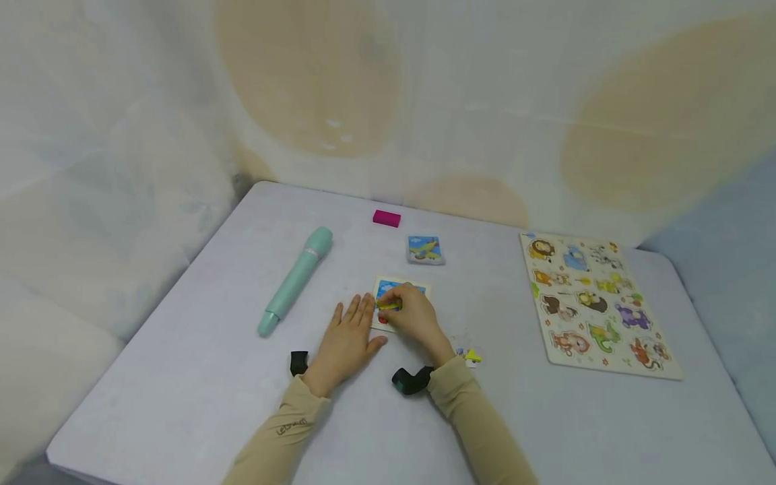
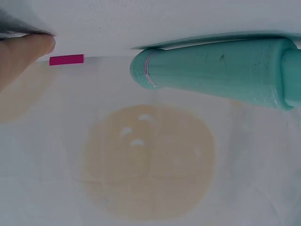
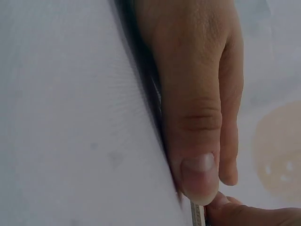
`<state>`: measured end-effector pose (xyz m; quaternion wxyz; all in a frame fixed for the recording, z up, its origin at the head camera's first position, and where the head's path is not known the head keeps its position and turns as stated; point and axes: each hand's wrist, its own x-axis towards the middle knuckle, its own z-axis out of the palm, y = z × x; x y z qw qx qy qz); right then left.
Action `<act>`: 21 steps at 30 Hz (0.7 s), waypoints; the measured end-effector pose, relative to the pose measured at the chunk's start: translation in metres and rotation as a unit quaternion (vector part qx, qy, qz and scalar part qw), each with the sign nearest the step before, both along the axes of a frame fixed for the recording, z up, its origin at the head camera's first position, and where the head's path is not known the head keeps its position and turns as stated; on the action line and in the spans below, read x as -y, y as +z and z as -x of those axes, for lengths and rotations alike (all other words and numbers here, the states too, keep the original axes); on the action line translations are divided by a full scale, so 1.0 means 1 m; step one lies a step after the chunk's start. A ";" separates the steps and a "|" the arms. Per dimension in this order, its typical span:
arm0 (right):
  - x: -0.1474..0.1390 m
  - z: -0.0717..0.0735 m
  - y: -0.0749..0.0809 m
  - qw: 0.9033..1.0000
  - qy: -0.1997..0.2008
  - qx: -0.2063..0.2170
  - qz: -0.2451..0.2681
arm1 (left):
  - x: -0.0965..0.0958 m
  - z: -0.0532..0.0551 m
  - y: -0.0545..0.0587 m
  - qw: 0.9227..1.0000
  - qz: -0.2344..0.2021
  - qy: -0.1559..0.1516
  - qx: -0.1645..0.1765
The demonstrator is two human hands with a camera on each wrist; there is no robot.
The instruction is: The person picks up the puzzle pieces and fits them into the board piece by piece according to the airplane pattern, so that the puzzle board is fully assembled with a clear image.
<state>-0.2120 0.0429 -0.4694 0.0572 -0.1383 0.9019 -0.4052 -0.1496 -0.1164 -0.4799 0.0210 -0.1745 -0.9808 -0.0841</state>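
Note:
A small square picture puzzle [image 1: 388, 287] with a pale border and a blue-sky picture lies on the table in the head view. My left hand [image 1: 345, 345] rests flat beside it, fingers straight, fingertips at its left edge. Above the picture, my right hand [image 1: 417, 318] pinches a small yellow puzzle piece [image 1: 391, 306] between thumb and fingers; part of the piece is hidden. The right wrist view shows the right thumb [image 3: 200, 176] pointing down at the puzzle's edge [image 3: 197, 215]. Several loose puzzle pieces [image 1: 471, 356] lie by the right wrist, partly covered by the sleeve.
Behind the puzzle lies a second small picture puzzle [image 1: 426, 250], and farther back a magenta block [image 1: 386, 218]. A teal tube-shaped object [image 1: 297, 283] lies to the left. A large animal puzzle board [image 1: 600, 303] is on the right. Draped cloth surrounds the table [image 1: 200, 377].

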 end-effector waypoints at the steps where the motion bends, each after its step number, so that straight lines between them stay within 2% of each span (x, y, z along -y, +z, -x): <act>1: 0.000 -0.001 -0.001 1.000 -0.004 -0.005 -0.006 | 0.000 0.000 -0.001 1.000 -0.001 -0.001 -0.003; 6: -0.002 -0.002 -0.004 1.000 -0.003 -0.007 0.007 | -0.001 -0.001 -0.002 1.000 -0.002 0.001 -0.005; 13: -0.023 0.002 -0.005 0.995 0.011 0.062 0.082 | -0.002 -0.001 0.000 1.000 -0.003 0.007 0.005; 21: -0.071 -0.002 -0.007 0.985 0.002 0.113 0.127 | -0.003 -0.001 0.001 1.000 -0.008 0.010 0.027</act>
